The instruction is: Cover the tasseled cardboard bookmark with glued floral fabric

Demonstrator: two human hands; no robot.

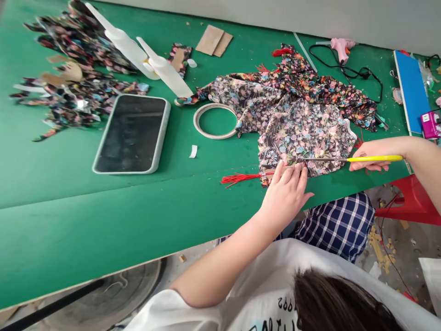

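Observation:
A piece of black floral fabric (pixel 303 128) lies spread near the table's front edge. On its lower edge rests a narrow brown cardboard strip (pixel 286 169), with a red tassel (pixel 239 178) sticking out to the left. My left hand (pixel 287 186) lies over the strip and fabric, fingers stretched out and pressing down. My right hand (pixel 370 154) is closed around scissors with yellow handles (pixel 375 158). Their blades point left along the fabric just above my left fingertips. Whether the blades are apart is too small to tell. Red threads hang by my right hand.
A phone (pixel 132 133), a tape roll (pixel 197 120) and two white squeeze bottles (pixel 168 73) stand to the left. Floral scraps (pixel 82 92) are heaped beyond. Cardboard pieces (pixel 210 40), a pink glue gun (pixel 342 49) with black cord and a blue board (pixel 411 89) lie at the back.

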